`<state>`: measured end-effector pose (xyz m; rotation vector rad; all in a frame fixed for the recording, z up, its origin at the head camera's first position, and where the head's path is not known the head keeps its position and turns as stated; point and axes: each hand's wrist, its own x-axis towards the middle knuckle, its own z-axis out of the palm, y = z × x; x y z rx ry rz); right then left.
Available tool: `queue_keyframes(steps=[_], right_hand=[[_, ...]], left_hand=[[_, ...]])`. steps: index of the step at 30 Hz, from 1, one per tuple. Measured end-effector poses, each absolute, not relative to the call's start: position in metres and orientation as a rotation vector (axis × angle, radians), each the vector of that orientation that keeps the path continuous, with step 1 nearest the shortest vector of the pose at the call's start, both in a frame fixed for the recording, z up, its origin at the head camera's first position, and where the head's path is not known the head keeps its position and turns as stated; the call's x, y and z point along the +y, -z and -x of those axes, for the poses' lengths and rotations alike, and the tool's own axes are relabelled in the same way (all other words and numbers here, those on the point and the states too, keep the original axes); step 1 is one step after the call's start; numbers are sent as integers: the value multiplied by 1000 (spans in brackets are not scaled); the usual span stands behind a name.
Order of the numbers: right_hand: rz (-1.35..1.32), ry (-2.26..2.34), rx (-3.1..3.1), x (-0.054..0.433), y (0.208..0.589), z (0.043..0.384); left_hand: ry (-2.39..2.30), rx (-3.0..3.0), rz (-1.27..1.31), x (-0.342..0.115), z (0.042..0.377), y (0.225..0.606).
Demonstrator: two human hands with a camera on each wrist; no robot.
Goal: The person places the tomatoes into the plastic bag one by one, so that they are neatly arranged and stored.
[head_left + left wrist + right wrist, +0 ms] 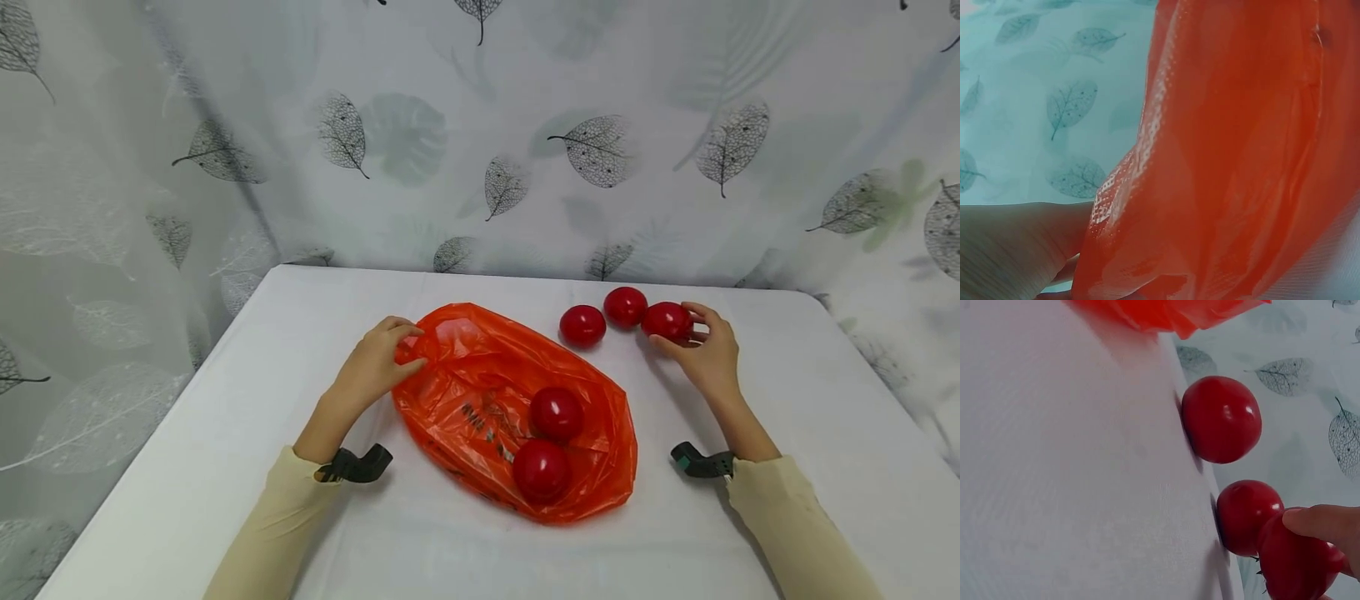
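Observation:
A red-orange plastic bag (pixel 480 375) lies spread open on the white table. At its left rim my left hand (pixel 377 360) holds the edge between thumb and fingers. Close up, the bag's film (pixel 1222 156) hides the fingertips of that hand. Two tomatoes, a rear one (pixel 557 413) and a front one (pixel 542 470), sit in the right part of the bag. Beyond the bag my right hand (pixel 707 350) grips a red tomato (pixel 667 322), which shows its green stem end in the right wrist view. The thumb (pixel 1316 523) presses on its skin.
Two more tomatoes, one near the bag (pixel 582 326) and one farther back (pixel 625 307), stand to the left of the gripped one. A leaf-print curtain (pixel 465 167) hangs behind the white table (pixel 315 333). Dark wrist cameras are strapped to both wrists.

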<state>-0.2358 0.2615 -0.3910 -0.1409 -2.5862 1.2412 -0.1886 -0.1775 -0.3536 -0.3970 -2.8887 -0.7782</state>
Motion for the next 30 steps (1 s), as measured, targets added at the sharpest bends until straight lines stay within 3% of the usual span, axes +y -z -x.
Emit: queue_keyframes(steps=[17, 30], right_hand=[[6, -1276, -2561, 243, 364, 216], [-102, -1318, -2546, 223, 365, 204]], left_hand=[[764, -2855, 443, -180, 183, 359], [755, -2862, 425, -177, 183, 361]])
